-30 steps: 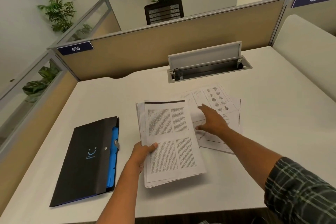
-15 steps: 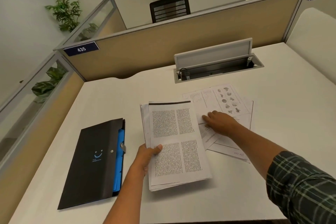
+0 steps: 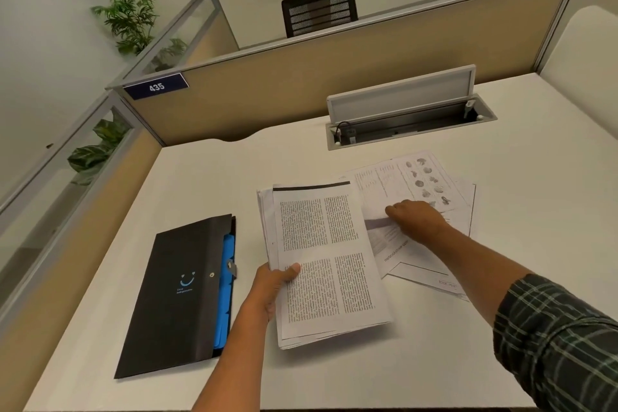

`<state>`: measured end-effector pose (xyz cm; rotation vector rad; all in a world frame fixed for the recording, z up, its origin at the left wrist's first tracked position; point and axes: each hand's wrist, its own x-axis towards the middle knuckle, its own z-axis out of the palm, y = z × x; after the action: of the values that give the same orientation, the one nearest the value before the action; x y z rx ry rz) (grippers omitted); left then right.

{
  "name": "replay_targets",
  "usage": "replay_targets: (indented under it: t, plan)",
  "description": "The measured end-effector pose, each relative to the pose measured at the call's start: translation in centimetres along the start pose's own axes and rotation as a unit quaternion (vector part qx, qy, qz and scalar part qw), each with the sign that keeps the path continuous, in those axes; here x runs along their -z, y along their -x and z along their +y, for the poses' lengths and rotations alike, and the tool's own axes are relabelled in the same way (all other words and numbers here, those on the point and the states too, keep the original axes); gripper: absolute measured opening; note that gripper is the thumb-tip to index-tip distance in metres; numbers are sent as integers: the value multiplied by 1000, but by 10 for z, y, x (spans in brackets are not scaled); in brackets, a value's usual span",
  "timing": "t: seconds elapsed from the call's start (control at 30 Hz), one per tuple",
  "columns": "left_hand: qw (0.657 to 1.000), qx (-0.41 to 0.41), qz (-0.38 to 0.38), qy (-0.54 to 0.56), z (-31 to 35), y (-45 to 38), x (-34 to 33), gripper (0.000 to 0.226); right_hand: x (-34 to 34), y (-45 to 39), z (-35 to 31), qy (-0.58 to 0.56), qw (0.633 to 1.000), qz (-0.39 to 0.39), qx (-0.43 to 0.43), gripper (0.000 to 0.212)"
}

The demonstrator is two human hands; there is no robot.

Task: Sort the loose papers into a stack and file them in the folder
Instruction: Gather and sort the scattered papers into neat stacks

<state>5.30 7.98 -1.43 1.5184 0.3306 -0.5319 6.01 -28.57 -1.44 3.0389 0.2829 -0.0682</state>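
My left hand point(image 3: 272, 284) grips the left edge of a stack of printed papers point(image 3: 326, 261), thumb on the top page, holding it just above the white desk point(image 3: 501, 328). To its right lie a few loose sheets point(image 3: 431, 254) fanned out on the desk. My right hand point(image 3: 416, 219) rests on them and pinches the near edge of the top loose sheet point(image 3: 401, 181), the one with small pictures, whose edge lifts slightly. A black folder point(image 3: 177, 294) with blue dividers point(image 3: 225, 278) showing along its right side lies shut at the left.
An open cable tray with a raised grey lid point(image 3: 401, 107) is set into the desk behind the papers. Beige partition walls point(image 3: 301, 84) close off the back and left. A label reading 435 point(image 3: 156, 87) is on the partition. Plants stand beyond.
My right hand has drawn back from a flat reach and curled its fingers onto the top loose sheet, raising its near edge. The left hand and stack have stayed put.
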Motion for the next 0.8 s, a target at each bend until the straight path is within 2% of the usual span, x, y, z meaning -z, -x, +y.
replay_targets:
  t: [0.07,0.13,0.2,0.23,0.27,0.33,0.4,0.47,0.5,0.6,0.63,0.73,0.8]
  plan:
    - [1000,-2,0,12,1,-1,1,33,-5,12,7,-45,991,126,10,25]
    - [1000,-2,0,31,1,-2,3,35,-11,29,15,-61,964,259,10,31]
    - [999,-5,2,46,3,-4,5,43,-17,47,22,-110,939,321,-50,27]
    - [999,-8,3,51,3,-5,5,46,-20,56,25,-159,923,333,-108,23]
    - [998,-11,5,54,3,-6,5,48,-23,65,27,-222,898,333,-183,20]
    - [998,-12,7,56,3,-7,5,44,-25,81,28,-375,824,292,-310,19]
    - [998,-5,4,56,3,-9,2,38,-24,89,29,-521,729,274,-349,21]
    - [999,2,-2,45,3,-9,-2,37,-15,87,29,-607,638,282,-380,23]
    - [999,4,-6,36,3,-9,-4,39,-10,84,28,-620,614,285,-397,25]
    - [1000,3,-16,16,3,-9,-11,43,-6,77,26,-593,612,263,-452,24]
    - [1000,3,-17,12,3,-9,-14,43,-6,75,25,-597,603,257,-462,33]
    - [1000,0,-17,4,3,-8,-22,39,-4,68,18,-660,539,242,-464,73]
    - [1000,3,-15,1,3,-7,-26,38,-2,65,14,-680,517,213,-475,71]
